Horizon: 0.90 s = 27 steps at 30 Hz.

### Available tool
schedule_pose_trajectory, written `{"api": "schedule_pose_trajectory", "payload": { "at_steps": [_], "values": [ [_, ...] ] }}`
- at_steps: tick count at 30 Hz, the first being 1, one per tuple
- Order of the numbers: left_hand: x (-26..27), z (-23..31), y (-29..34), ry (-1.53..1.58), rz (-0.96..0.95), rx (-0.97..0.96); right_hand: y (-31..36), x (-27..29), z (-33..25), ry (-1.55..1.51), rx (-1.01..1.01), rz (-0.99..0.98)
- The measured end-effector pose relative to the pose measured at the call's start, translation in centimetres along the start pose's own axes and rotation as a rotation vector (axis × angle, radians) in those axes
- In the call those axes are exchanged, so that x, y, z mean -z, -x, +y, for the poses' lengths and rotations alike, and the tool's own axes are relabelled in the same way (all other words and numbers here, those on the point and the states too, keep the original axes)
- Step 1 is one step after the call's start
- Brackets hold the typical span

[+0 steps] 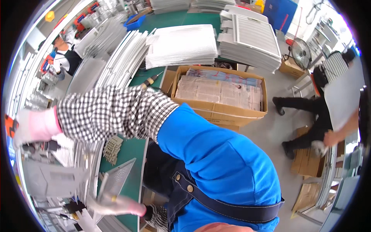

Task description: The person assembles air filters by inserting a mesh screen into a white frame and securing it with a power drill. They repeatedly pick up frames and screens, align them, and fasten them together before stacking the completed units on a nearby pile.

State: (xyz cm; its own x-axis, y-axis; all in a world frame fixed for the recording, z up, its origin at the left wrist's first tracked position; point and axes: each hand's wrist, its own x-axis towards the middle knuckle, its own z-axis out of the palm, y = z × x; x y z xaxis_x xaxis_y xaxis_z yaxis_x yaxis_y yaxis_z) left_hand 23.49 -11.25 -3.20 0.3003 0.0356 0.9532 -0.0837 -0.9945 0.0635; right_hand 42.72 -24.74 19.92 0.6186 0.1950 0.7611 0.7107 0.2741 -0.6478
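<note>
Apparently, the left hand is at the tilted panel's edge over the green desk, perhaps steadying it; blur hides how open its fingers are. The right hand seems curled round an orange tool, held aside probably for clearance. Beige pieces lie within easy reach.

Smooth pale-grey flooring is seen near three o'clock, and a broad workbench with a matte green top is set at twelve. A round, wire-caged fan is placed at two, a flat blue panel being stood beside a white wall between one and two. Bluish-white glare is cast at the two o'clock rim.
</note>
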Motion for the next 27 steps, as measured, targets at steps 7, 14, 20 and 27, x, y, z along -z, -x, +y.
{"api": "schedule_pose_trajectory", "payload": {
  "at_steps": [7, 14, 20, 27],
  "values": [
    [13.4, -6.5, 6.0, 0.58, 0.113, 1.446, -3.8, 2.6, 6.0, 0.574, 1.123, -0.088],
    [12.9, -11.0, 10.6, 0.3, 0.002, 1.056, 0.7, 0.8, -2.6, -0.406, -0.036, -0.372],
    [5.6, -7.4, 7.5, 0.909, 0.049, 1.238, 1.1, -2.0, -6.6, -0.399, 0.034, -0.412],
    [1.1, -6.7, 2.5, 0.631, -0.444, 0.784, 0.2, 2.0, -2.6, -0.321, 0.039, -0.32]
  ]
}}
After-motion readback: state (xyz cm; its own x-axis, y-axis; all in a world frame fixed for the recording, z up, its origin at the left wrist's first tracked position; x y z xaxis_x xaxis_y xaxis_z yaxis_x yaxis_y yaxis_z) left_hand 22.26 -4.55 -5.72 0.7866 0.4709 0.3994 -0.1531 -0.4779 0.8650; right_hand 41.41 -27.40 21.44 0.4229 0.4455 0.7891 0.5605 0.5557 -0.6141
